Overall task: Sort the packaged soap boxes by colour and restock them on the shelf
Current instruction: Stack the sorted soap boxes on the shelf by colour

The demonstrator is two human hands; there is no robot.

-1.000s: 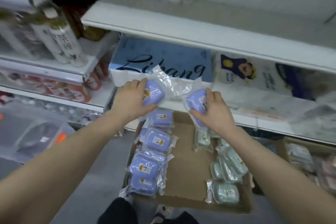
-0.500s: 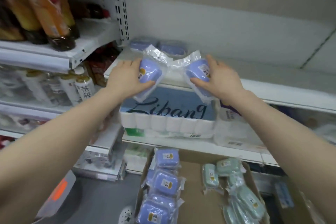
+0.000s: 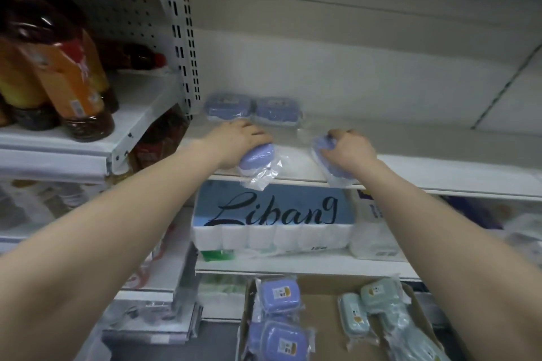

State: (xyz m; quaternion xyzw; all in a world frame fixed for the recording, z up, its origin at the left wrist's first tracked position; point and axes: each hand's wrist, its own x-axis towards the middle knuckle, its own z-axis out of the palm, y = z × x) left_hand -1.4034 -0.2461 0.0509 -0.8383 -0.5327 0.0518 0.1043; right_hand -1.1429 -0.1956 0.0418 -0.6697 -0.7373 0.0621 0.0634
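My left hand (image 3: pixel 239 142) grips a purple soap box (image 3: pixel 258 160) in clear wrap at the front of the white shelf (image 3: pixel 425 167). My right hand (image 3: pixel 349 149) grips another purple soap box (image 3: pixel 322 146) a little to the right, also on the shelf's front edge. Two purple soap boxes (image 3: pixel 252 108) lie side by side at the back left of that shelf. Below, a cardboard box (image 3: pixel 319 319) holds purple soap boxes (image 3: pixel 280 294) on its left and green soap boxes (image 3: pixel 369 306) on its right.
A blue "Libang" tissue pack (image 3: pixel 272 214) fills the shelf below my hands. Bottles with orange labels (image 3: pixel 67 88) stand on the left shelving, behind a perforated upright (image 3: pixel 183 38). To the right of my hands the white shelf stretches on.
Both hands rose from above the cardboard box to the shelf, carrying a purple soap box each, and now hold them down on the shelf's front edge.
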